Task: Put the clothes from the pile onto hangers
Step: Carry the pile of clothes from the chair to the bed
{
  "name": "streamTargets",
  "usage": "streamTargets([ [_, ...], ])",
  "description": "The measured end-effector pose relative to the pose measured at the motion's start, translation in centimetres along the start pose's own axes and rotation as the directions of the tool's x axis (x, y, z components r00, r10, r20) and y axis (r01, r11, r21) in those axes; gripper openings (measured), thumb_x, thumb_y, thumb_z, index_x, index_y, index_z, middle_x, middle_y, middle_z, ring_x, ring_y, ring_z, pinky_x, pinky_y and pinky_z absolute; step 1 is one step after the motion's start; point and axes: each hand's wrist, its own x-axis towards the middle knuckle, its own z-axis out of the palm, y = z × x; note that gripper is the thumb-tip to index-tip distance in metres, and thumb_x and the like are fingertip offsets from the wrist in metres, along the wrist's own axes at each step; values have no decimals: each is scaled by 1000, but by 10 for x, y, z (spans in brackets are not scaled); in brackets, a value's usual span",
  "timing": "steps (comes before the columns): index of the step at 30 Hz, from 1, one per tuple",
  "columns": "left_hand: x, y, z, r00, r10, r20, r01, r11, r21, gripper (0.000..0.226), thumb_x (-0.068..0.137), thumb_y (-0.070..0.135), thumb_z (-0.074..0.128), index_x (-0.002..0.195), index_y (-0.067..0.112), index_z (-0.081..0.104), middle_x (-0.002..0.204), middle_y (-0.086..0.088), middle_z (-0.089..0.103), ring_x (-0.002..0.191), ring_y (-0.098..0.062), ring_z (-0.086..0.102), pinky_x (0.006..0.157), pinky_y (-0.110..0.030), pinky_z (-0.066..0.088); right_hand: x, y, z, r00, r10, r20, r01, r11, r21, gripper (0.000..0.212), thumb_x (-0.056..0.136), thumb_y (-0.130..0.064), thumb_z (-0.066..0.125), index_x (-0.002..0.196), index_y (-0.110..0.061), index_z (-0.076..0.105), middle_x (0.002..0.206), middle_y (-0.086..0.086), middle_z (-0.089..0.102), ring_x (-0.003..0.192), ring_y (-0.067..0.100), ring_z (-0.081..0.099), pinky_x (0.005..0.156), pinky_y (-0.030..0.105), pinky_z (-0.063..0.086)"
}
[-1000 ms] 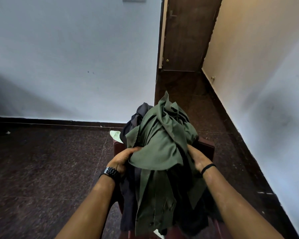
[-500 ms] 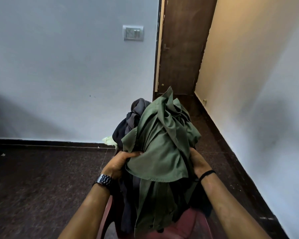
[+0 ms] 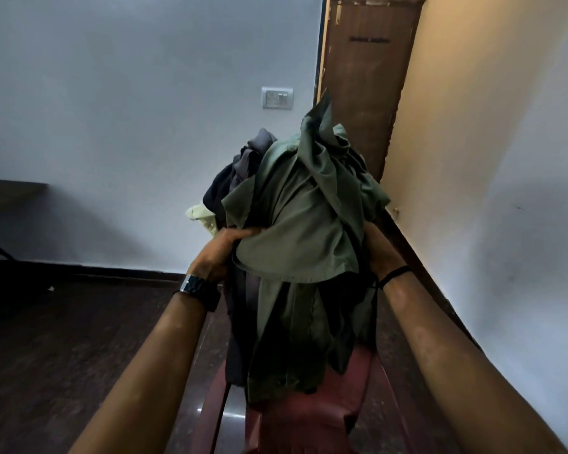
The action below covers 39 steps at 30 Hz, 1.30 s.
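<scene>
Both hands hold a bundle of clothes (image 3: 295, 231) up in front of the camera, above a dark red plastic chair (image 3: 312, 417). Left hand (image 3: 215, 253) has fingers curled into the cloth at the bundle's left side, watch (image 3: 199, 290) on that wrist. Right hand (image 3: 379, 253) is pressed into the right side, its fingers buried in fabric so I can't tell how they lie; black band (image 3: 395, 273) on that wrist. Green shirt (image 3: 309, 204) is outermost, grey and dark garments (image 3: 240, 172) behind it, a pale yellow-green piece (image 3: 199, 213) at the left. The bundle blocks the corridor view. Behind: white wall with switch plate (image 3: 277, 97), brown door (image 3: 371, 80), dark floor (image 3: 63, 322), worktop edge (image 3: 7, 188) far left.
</scene>
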Motion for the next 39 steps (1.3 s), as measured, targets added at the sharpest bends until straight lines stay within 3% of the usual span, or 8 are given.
streamTargets([
  [2, -35, 6, 1, 998, 39, -41, -38, 999, 9, 33, 79, 4, 52, 63, 18, 77, 74, 2, 74, 70, -9, 70, 66, -17, 55, -24, 0, 15, 1000, -21, 18, 22, 999, -24, 32, 102, -11, 28, 105, -9, 59, 73, 0, 66, 84, 16, 61, 63, 18, 52],
  [7, -131, 14, 10, 978, 139, -155, -131, 990, 55, 51, 91, -2, 43, 58, 17, 76, 68, 3, 72, 64, -7, 68, 61, -17, 54, -95, 12, 46, 984, -5, 180, 5, 1000, -1, 34, 102, -13, 29, 86, -10, 58, 61, -3, 70, 61, 11, 67, 52, 17, 52],
  [12, -242, 1, 14, 950, 131, -284, -114, 990, 78, 44, 90, 1, 45, 63, 14, 77, 75, 0, 73, 72, -11, 69, 68, -20, 55, -166, 45, 71, 939, 70, 337, -110, 989, 101, 59, 100, -15, 32, 60, -12, 75, 66, 1, 72, 61, 12, 69, 52, 18, 53],
  [19, -405, -17, 17, 870, 125, -476, -115, 992, 50, 51, 93, 4, 41, 60, 17, 77, 72, 4, 73, 68, -5, 69, 63, -16, 53, -274, 92, 126, 838, 157, 523, -200, 979, 28, 66, 99, -9, 31, 46, -12, 70, 55, 0, 67, 52, 10, 66, 46, 15, 48],
  [26, -542, -10, -3, 709, 144, -691, -160, 986, 42, 51, 93, 4, 43, 54, 14, 75, 64, 1, 71, 59, -8, 68, 56, -17, 53, -348, 137, 214, 779, 222, 587, -212, 973, -88, 46, 102, -11, 29, 68, -16, 60, 46, -12, 62, 59, 11, 60, 44, 13, 46],
  [30, -616, -8, -32, 587, 125, -800, -182, 983, 19, 51, 93, 6, 43, 53, 12, 74, 61, -1, 70, 56, -10, 67, 53, -18, 52, -386, 166, 277, 608, 298, 736, -337, 936, -100, 72, 100, -7, 27, 41, -11, 67, 51, -1, 65, 48, 8, 64, 45, 15, 47],
  [36, -724, -10, -88, 407, 142, -902, -209, 976, 59, 57, 94, 3, 39, 49, 13, 72, 56, 2, 68, 52, -7, 65, 51, -15, 50, -439, 232, 382, 447, 342, 827, -349, 918, -191, 74, 101, -6, 28, 37, -14, 65, 46, -4, 61, 43, 6, 59, 44, 14, 45],
  [39, -779, -9, -132, 310, 148, -939, -219, 972, 81, 55, 93, 3, 42, 50, 16, 73, 57, 4, 69, 53, -5, 65, 53, -15, 51, -460, 275, 443, 391, 397, 830, -417, 881, -225, 62, 100, -12, 33, 53, -15, 73, 63, 1, 69, 59, 11, 67, 58, 21, 51],
])
